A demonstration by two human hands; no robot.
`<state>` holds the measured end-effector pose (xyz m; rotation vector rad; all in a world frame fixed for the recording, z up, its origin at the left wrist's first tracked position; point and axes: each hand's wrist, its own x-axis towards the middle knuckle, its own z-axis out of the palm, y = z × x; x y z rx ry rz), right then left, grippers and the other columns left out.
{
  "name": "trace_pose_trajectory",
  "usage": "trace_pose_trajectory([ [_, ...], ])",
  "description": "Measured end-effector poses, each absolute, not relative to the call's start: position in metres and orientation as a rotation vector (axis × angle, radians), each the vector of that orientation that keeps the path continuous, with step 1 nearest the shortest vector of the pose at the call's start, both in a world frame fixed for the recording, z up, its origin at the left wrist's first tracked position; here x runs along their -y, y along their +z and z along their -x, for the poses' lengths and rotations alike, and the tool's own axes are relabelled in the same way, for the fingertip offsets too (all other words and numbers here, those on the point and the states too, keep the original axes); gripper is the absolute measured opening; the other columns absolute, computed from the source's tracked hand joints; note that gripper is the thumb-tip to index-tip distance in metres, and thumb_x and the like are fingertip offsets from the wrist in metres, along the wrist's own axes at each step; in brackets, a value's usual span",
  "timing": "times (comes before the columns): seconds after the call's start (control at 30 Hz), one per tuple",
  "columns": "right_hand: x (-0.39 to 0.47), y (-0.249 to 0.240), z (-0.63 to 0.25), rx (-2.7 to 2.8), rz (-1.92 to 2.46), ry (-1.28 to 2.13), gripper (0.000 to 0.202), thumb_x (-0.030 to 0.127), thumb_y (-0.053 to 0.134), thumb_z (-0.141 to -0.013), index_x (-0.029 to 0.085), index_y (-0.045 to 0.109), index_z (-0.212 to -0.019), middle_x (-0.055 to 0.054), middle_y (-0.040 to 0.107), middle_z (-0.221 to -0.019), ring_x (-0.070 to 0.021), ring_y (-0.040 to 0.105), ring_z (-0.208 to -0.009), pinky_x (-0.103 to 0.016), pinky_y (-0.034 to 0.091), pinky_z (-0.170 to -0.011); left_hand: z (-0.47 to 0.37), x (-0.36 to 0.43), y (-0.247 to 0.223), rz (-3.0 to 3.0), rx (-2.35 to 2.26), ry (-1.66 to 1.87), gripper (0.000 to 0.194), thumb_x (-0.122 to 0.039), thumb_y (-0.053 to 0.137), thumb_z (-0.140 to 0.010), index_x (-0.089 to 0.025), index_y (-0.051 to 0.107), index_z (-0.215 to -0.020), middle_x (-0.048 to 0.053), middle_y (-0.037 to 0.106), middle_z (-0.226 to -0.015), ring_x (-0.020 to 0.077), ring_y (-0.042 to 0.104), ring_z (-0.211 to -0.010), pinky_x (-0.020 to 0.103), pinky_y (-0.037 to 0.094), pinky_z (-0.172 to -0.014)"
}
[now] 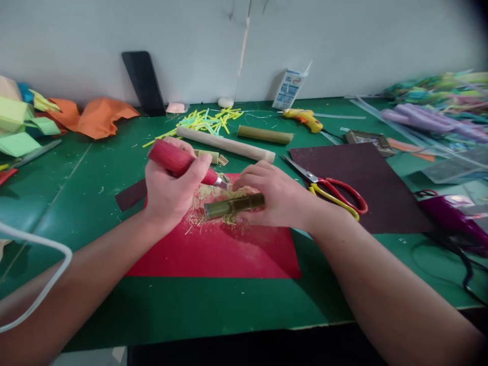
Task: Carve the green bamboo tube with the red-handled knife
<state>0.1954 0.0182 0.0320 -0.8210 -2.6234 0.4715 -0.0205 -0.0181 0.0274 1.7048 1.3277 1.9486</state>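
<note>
Over shavings [196, 217] on red paper [213, 256], near scissors [315, 179], hands [168, 190] [274, 195] tight around red-handled tool [171, 158] (left), bamboo piece [233, 206] (right).

1 red-hdl tool [173, 160], 2 grn bamboo pcs [232, 205], 1 long pale stick [224, 144], 1 short yel-grn pc [212, 157], 1 yel glue gun [308, 120], 1 blk phone [144, 84], 1 red sht [221, 256]

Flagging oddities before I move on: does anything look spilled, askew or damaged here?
Loose shavings litter the red sheet around the bamboo in the right hand, like a spill. The wall seam also looks discoloured, perhaps chipped.
</note>
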Motion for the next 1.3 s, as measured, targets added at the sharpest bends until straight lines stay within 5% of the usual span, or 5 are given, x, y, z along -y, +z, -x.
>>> trace_pose_trajectory([
  [0.33,-0.021,0.020,-0.191,2.650,0.753,0.578,0.019,0.021,0.071,-0.074,0.018,0.068,-0.093,-0.005,0.067,-0.089,-0.0192,0.058,-0.085,-0.033,0.042,-0.079,0.022,0.016,0.007,-1.589,-1.291,1.895,0.024,-0.044,0.070,-0.087,-0.026,0.069,-0.072,-0.002,0.070,-0.072,0.0163,0.067,-0.072,0.034,0.056,-0.068],
  [1.3,-0.015,0.009,-0.186,2.609,0.723,0.706,0.027,0.023,0.074,-0.076,0.019,0.072,-0.102,-0.007,0.070,-0.101,-0.0214,0.064,-0.091,-0.033,0.048,-0.077,0.026,0.029,-0.002,-1.818,-1.103,1.619,0.017,-0.037,0.071,-0.083,-0.025,0.070,-0.072,0.000,0.064,-0.064,0.0136,0.056,-0.055,0.031,0.048,-0.051],
])
